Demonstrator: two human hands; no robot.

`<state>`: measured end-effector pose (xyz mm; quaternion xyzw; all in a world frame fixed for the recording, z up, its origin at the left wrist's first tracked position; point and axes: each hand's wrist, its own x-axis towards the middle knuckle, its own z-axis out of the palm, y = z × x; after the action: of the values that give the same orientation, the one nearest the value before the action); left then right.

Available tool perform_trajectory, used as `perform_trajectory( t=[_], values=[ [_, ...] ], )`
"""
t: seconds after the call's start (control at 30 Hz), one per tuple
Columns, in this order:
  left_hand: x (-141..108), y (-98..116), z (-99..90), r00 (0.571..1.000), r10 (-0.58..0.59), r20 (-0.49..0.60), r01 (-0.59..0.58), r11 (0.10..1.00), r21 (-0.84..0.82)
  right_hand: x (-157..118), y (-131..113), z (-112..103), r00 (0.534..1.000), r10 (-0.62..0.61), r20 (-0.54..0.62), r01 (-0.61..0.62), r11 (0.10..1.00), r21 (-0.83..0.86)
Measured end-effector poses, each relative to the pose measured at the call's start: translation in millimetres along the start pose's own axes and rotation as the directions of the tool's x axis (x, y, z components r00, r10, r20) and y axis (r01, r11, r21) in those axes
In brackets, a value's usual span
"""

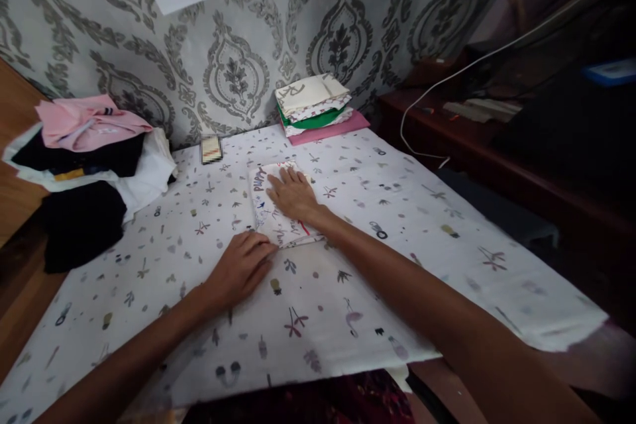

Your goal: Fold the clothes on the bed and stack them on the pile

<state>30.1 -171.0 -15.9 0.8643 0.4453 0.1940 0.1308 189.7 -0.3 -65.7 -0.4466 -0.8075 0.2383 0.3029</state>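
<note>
A folded white garment point(263, 212) with printed purple and red lettering lies flat on the patterned sheet point(348, 318), near the middle of the table. My right hand point(293, 192) rests palm down on top of it, fingers spread. At its near left corner is my left hand point(243, 265), palm down with the fingers loosely bent and the fingertips touching the edge. No grip on the cloth shows there.
Folded clothes point(315, 109) form a neat stack at the back, against the patterned wall. A loose heap of pink, black and white clothes point(94, 139) lies at the left. A phone-like object point(211, 150) sits near the wall. A white cable point(422, 96) hangs over the dark furniture point(477, 179) at right.
</note>
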Motion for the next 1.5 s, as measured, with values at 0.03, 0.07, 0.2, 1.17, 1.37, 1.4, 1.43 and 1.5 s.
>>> perform_trajectory(
  t=[0.03,0.07,0.2,1.17,1.37,1.4,1.43,1.5],
  values=[
    [-4,4,-0.6,1.0,-0.009,0.0,0.009,1.0,-0.012,-1,-2,-1,1.0,-0.002,0.008,0.002,1.0,-0.031],
    [-6,7,-2.3,1.0,-0.02,0.003,0.02,0.999,-0.035,-2,-5,-3,1.0,0.001,0.019,0.0,0.997,-0.072],
    [-1,9,-11.3,0.977,-0.211,-0.012,0.205,0.961,-0.185,-4,-17,-16,0.996,0.031,0.086,-0.01,0.974,-0.228],
    [5,-44,-55.8,0.469,-0.772,0.428,0.467,-0.194,-0.862,32,13,-74,0.81,0.359,0.464,-0.541,0.764,0.353],
    [43,-50,-55.9,0.516,-0.801,0.302,0.449,-0.047,-0.892,34,19,-102,0.868,0.367,0.335,-0.497,0.678,0.542],
    [59,-52,-61.9,0.507,-0.82,0.266,0.437,-0.022,-0.899,40,24,-114,0.886,0.362,0.289,-0.463,0.68,0.569],
    [78,-54,-68.5,0.506,-0.833,0.223,0.42,0.012,-0.907,47,31,-128,0.903,0.359,0.235,-0.426,0.686,0.59],
    [124,-59,-80.8,0.55,-0.825,0.13,0.379,0.108,-0.919,66,48,-159,0.926,0.36,0.113,-0.351,0.711,0.609]
  ],
)
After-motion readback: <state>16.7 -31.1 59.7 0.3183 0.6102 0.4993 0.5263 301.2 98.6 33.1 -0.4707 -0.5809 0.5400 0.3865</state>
